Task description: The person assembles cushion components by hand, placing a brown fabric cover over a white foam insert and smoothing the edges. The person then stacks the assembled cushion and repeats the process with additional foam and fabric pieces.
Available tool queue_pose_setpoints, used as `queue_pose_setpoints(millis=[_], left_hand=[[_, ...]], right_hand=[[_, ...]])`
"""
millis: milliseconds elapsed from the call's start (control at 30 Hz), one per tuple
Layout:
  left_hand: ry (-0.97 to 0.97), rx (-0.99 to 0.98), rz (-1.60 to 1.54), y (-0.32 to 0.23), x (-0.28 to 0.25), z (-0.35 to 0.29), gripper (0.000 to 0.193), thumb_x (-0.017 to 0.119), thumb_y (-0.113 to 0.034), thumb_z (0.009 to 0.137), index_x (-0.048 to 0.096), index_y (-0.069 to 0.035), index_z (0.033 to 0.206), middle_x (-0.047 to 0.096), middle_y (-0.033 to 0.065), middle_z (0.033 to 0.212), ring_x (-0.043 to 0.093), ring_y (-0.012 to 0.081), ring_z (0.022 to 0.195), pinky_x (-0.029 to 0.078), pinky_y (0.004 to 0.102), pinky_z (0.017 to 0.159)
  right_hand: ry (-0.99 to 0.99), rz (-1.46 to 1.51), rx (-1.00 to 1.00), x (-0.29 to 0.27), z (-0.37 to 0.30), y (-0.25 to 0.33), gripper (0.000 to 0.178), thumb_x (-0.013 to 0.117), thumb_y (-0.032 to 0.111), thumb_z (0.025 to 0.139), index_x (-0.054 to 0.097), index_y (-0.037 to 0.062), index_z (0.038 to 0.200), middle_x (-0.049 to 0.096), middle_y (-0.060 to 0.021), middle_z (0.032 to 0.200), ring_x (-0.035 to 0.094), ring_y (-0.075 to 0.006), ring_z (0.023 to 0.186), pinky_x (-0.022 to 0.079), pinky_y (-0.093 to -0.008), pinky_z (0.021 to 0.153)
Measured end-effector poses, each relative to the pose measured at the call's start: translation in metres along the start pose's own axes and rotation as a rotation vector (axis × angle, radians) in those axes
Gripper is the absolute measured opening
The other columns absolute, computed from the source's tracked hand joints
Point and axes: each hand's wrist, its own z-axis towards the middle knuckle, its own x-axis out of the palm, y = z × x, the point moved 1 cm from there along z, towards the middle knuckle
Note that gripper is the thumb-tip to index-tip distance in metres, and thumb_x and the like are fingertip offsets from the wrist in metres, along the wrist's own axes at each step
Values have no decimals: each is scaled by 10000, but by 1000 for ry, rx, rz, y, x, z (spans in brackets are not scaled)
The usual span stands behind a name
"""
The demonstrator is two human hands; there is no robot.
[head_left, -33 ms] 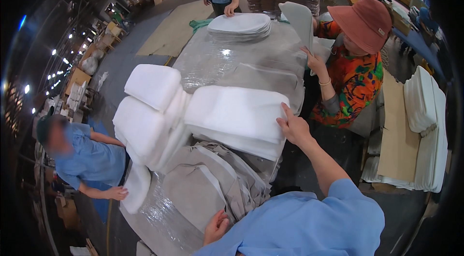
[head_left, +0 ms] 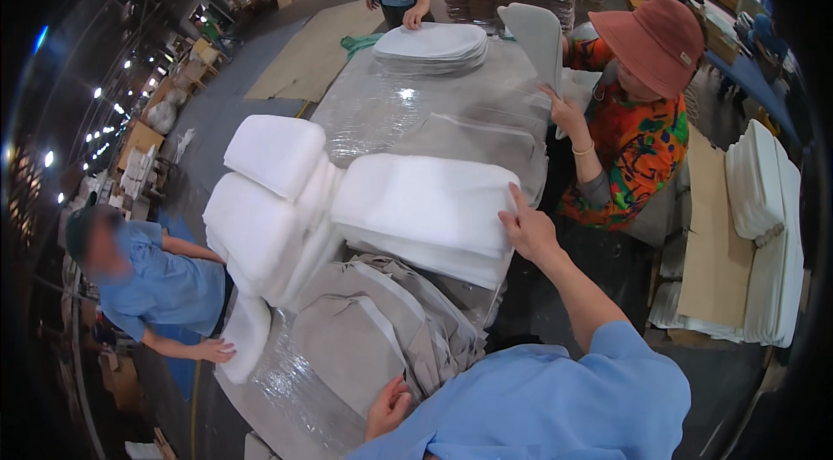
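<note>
A stack of white padding sheets lies on the middle of the table, one thick sheet on top. My right hand pinches the near right corner of that top sheet, thumb and fingers at its edge. Toward me is a heap of grey fabric covers, rounded in outline and overlapping. My left hand is beside the heap's near edge, its fingers loosely bent and slightly apart. Nothing shows in it, though my sleeve and the covers hide part of it. More white padding is piled to the left.
A plastic-covered table carries everything. At its far end a person's hand rests on grey-white oval pieces. A person in a red hat holds a grey piece on the right. Another person touches white padding at left.
My right hand and the sheet corner have shifted very slightly to the right. My left hand looks unmoved.
</note>
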Motion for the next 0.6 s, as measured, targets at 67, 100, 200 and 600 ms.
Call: queue_pose_setpoints(millis=[67, 100, 200, 600], left_hand=[[15, 0, 10, -2, 0, 2, 586, 668, -161, 1070, 444, -29, 1595, 653, 142, 1364, 645, 137, 1145, 512, 277, 998], [14, 3, 7, -3, 0, 4, 586, 668, -166, 1071, 445, -29, 1595, 654, 145, 1365, 646, 139, 1148, 512, 279, 1001], [-7, 0, 7, -5, 0, 5, 575, 672, -165, 1068, 460, -25, 1584, 659, 161, 1366, 654, 148, 1146, 521, 288, 1005], [-29, 16, 2, -7, 5, 3, 562, 678, -145, 1057, 484, -21, 1570, 655, 214, 1393, 658, 189, 1214, 530, 320, 1036]], right_hand=[[-15, 8, -24, -1, 1, -5, 734, 561, 429, 1070, 268, 157, 1685, 752, -214, 873, 720, -445, 846, 550, -538, 802], [-20, -6, -49, -2, 3, -8, 732, 569, 421, 1067, 274, 153, 1681, 747, -210, 853, 718, -443, 835, 549, -533, 797], [-59, 55, -43, 4, -2, -6, 732, 597, 394, 1055, 292, 134, 1668, 725, -193, 817, 714, -430, 805, 549, -510, 776], [-107, 121, -44, 2, -8, -9, 765, 603, 362, 1052, 251, 110, 1683, 726, -180, 882, 730, -402, 839, 549, -479, 790]])
